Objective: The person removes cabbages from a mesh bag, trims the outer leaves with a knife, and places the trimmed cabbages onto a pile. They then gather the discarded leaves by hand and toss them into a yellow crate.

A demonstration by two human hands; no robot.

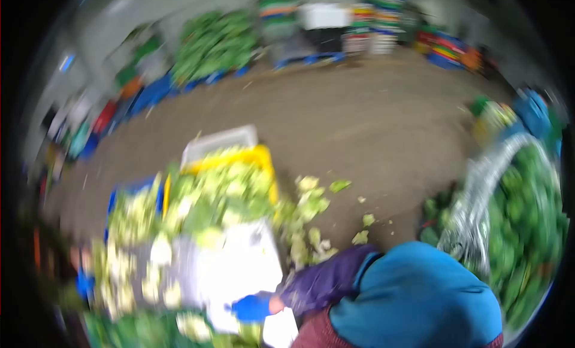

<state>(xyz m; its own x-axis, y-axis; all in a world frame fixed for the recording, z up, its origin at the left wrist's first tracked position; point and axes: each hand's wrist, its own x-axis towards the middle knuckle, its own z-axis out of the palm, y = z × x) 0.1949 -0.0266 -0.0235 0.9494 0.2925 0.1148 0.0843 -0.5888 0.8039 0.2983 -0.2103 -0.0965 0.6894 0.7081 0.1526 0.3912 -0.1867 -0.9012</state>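
Observation:
A purple sleeve and teal vest (413, 294) fill the lower right. At the sleeve's end is my left hand (251, 308) in a blue glove, over the near part of a bright white board (239, 264). Motion blur smears its fingers, so I cannot make out anything held. Left of the board, pale cauliflower-like heads (160, 250) lie on a grey surface. Leafy green heads (141, 330) lie along the bottom edge. My right hand is out of sight.
Behind the board stand a yellow crate (263, 159) and a blue crate (109, 207) of pale leafy pieces. Trimmings (311, 201) litter the floor. Plastic-wrapped greens (521, 198) stand at right. Another person's blue-gloved hand (85, 285) shows at left. Greens (215, 46) are stacked on pallets behind.

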